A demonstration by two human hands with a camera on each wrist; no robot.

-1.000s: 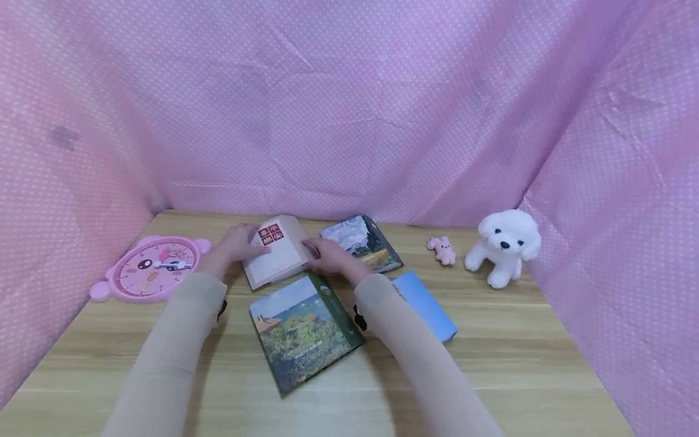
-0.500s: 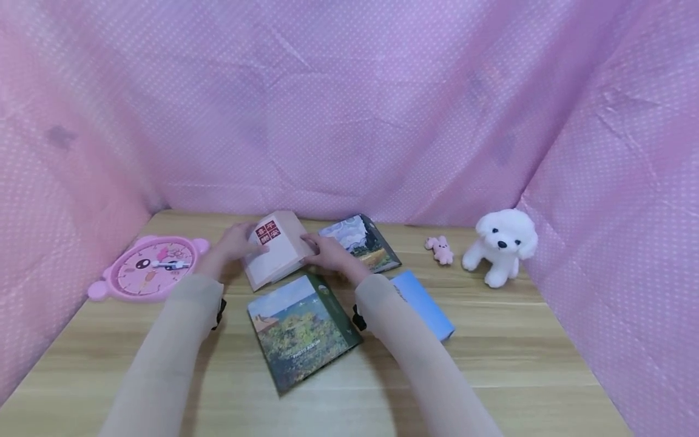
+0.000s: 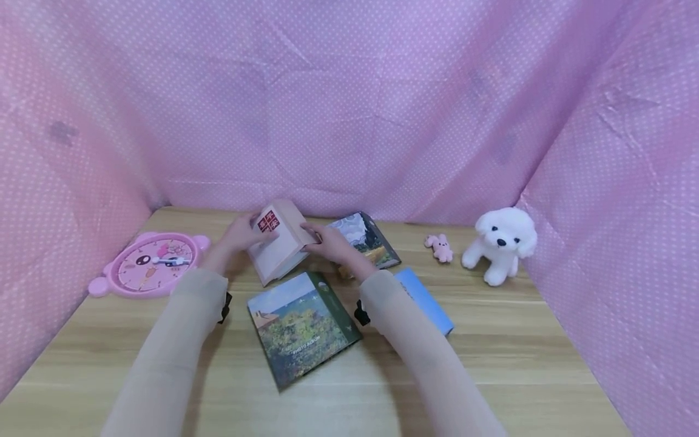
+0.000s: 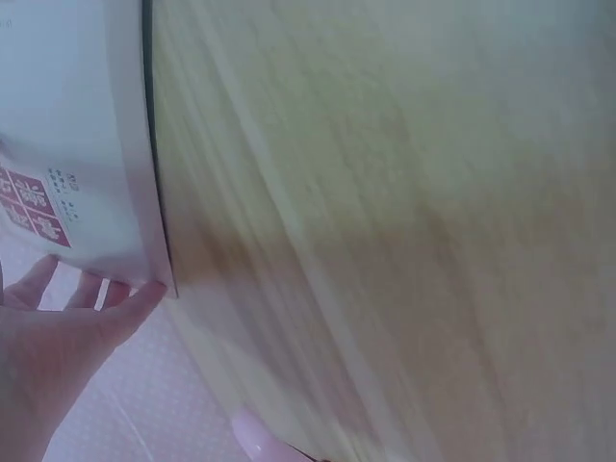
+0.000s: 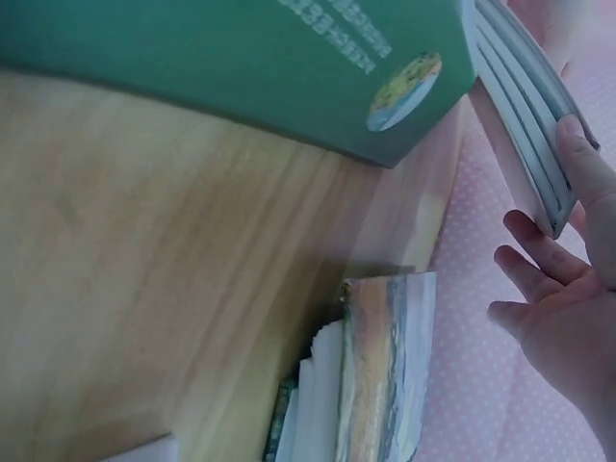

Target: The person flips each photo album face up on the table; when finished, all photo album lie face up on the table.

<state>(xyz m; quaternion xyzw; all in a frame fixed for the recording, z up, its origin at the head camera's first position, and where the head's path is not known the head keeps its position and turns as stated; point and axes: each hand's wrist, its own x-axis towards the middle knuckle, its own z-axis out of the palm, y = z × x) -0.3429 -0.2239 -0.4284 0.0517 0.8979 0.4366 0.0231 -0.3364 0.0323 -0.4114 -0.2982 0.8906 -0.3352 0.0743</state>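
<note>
Currently both hands hold the cream album (image 3: 284,250) with the red printed square, toward the back of the table (image 3: 519,364), left of centre. It's tilted, not flat. Left hand (image 3: 239,235): thumb over the front cover, fingers at the left edge. Right hand (image 3: 332,244): pinching the opposite side near a corner, thumb one side, fingers spread under the other. Can't tell for sure if the lower edge touches the wood; angle's poor.

Around it: green-spined photo album (image 3: 303,334) flat just in front, landscape-cover album (image 3: 372,240) just beside the right hand, blue book (image 3: 427,300) partly behind the right sleeve (image 3: 420,358). Pink clock (image 3: 133,276) far left. Small pink rabbit (image 3: 442,249) and white plush dog (image 3: 499,267) right. Pink dotted cloth (image 3: 349,109) behind.
</note>
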